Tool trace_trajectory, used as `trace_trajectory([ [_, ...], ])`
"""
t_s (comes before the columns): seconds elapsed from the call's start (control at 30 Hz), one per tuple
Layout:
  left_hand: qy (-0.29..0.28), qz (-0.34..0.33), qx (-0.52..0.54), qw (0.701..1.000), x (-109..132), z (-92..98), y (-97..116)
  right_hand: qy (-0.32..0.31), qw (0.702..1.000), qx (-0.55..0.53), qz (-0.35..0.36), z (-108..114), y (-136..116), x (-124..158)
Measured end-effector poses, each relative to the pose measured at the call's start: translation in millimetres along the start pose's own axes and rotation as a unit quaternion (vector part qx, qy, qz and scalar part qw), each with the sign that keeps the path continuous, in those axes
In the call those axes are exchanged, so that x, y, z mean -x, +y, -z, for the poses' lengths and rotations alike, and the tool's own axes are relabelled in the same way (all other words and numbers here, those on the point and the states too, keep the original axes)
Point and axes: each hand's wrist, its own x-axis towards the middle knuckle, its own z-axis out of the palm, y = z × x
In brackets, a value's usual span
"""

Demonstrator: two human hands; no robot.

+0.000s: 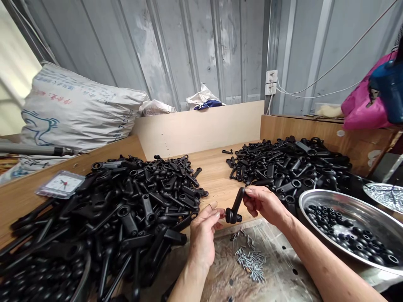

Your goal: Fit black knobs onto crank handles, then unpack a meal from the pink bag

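Observation:
My right hand (264, 203) grips the upper end of a black plastic lever handle (235, 206), held above the wooden table (215, 174). My left hand (203, 235) pinches at the round boss at the handle's lower end, thumb and fingers closed on it. A scatter of small metal pins (250, 260) lies just below the hands. A big heap of black handles (126, 209) sits to my left, and another heap of the same handles (283, 163) to my right.
A steel bowl (374, 220) with small black round parts stands at the right. A small clock in a clear bag (61, 184) lies on the left ledge. A printed white sack (75, 111) and a pink bag (365, 105) sit behind.

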Motion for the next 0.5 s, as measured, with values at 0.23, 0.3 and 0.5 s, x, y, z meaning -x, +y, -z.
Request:
trace_trajectory([
  [0.23,-0.02,0.034,-0.041,0.998,0.1,-0.6,1.1,-0.01,0.999,0.039,-0.012,-2.1,-2.3,1.3],
  [0.3,-0.026,0.045,-0.055,0.997,1.2,-2.0,2.8,-0.014,0.999,0.049,-0.012,-2.0,-2.8,2.0],
  [0.5,-0.059,0.07,-0.071,0.993,5.1,-6.3,5.6,-0.033,0.996,0.08,-0.009,-0.8,-4.7,3.4],
])
